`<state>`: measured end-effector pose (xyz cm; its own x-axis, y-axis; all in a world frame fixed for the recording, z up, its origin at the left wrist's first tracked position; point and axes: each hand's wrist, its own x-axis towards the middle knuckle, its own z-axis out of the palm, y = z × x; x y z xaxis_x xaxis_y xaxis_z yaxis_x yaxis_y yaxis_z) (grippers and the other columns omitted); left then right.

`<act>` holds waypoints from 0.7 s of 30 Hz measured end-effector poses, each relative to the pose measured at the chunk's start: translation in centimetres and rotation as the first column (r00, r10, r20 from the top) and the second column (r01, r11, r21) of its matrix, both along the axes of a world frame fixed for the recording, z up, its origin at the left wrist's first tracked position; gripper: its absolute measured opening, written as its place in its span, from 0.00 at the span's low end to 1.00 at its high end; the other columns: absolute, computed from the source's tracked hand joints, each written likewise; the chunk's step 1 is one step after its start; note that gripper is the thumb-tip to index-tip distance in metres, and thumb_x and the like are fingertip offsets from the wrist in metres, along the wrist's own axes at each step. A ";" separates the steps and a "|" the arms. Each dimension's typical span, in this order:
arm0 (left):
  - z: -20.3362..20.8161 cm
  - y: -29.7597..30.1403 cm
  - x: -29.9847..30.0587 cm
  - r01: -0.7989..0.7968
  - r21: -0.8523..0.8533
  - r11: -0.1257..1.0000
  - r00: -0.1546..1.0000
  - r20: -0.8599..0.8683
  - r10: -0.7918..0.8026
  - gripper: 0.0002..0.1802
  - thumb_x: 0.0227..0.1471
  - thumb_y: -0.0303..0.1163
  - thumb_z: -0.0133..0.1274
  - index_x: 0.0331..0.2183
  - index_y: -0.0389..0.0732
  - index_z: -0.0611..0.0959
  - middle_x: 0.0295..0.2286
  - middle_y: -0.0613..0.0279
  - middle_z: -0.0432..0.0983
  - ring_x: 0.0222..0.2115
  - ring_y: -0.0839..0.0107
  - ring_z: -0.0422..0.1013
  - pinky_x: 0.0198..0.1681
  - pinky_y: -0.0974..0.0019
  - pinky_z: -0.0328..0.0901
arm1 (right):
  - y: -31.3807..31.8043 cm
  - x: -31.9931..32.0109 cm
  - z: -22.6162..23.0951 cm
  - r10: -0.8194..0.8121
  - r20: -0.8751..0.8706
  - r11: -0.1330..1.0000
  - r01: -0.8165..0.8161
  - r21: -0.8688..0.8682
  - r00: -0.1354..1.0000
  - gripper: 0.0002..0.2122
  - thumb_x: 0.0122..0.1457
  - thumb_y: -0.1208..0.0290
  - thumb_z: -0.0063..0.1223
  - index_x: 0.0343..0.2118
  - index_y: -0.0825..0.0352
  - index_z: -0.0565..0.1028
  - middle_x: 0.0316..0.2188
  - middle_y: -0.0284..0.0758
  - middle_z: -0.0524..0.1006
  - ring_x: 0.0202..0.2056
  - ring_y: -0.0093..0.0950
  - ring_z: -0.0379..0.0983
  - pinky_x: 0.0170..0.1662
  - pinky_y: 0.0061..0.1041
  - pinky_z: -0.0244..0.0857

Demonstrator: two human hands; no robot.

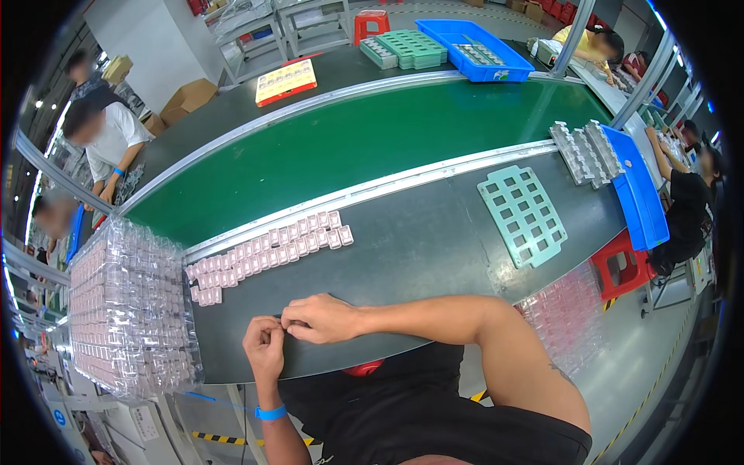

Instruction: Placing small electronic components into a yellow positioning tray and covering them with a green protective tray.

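Note:
My left hand [265, 347] and my right hand [324, 318] meet over the near left part of the dark table [403, 256]. The fingers of both are closed in a pinch, fingertips together; whatever they hold is hidden or too small to name. Beyond them lie rows of small pale pink square pieces [271, 246], side by side. A tall stack of clear plastic trays [128, 310], filled with similar pinkish pieces, stands left of my hands. Far to the right, a light green plate with square holes [524, 215] lies flat.
Past a metal rail runs a green conveyor belt [349, 136]. Silvery trays [587, 153] and a blue bin [637, 190] sit at the right end. On the far side are a yellow box [286, 81], green plates [411, 48] and another blue bin [496, 72]. People work nearby.

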<state>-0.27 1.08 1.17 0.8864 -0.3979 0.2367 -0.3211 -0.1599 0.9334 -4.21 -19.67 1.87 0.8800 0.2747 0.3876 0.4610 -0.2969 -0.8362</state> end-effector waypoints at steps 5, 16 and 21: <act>-0.4 1.1 -0.2 -0.036 0.001 0.999 0.997 0.063 0.036 0.04 0.56 0.16 0.53 0.30 0.35 0.79 0.31 0.61 0.76 0.27 0.79 0.67 0.29 0.73 0.63 | 0.5 -0.1 0.1 0.008 -0.025 1.000 -0.008 0.008 1.000 0.06 0.60 0.70 0.55 0.37 0.66 0.78 0.32 0.42 0.79 0.33 0.43 0.78 0.36 0.39 0.72; 0.6 -0.3 0.1 -0.095 0.060 0.994 0.995 -0.010 0.096 0.04 0.52 0.18 0.55 0.31 0.35 0.83 0.28 0.62 0.77 0.24 0.78 0.70 0.26 0.72 0.63 | 0.1 0.2 0.7 0.012 -0.057 1.000 -0.010 0.027 0.998 0.06 0.58 0.73 0.59 0.37 0.66 0.79 0.30 0.40 0.78 0.29 0.39 0.78 0.33 0.34 0.71; 1.4 0.0 -0.3 -0.111 0.096 0.989 0.994 0.028 0.109 0.04 0.52 0.18 0.55 0.30 0.35 0.83 0.28 0.64 0.77 0.23 0.79 0.69 0.25 0.73 0.62 | 0.5 0.2 1.1 -0.002 -0.117 1.000 0.002 -0.008 0.993 0.05 0.59 0.74 0.58 0.36 0.67 0.78 0.28 0.40 0.77 0.27 0.37 0.76 0.31 0.33 0.70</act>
<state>-0.56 1.05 2.61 0.9209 -0.3205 0.2219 -0.3171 -0.2849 0.9046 -4.02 -19.12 3.00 0.9197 0.2757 0.2797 0.3596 -0.3049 -0.8819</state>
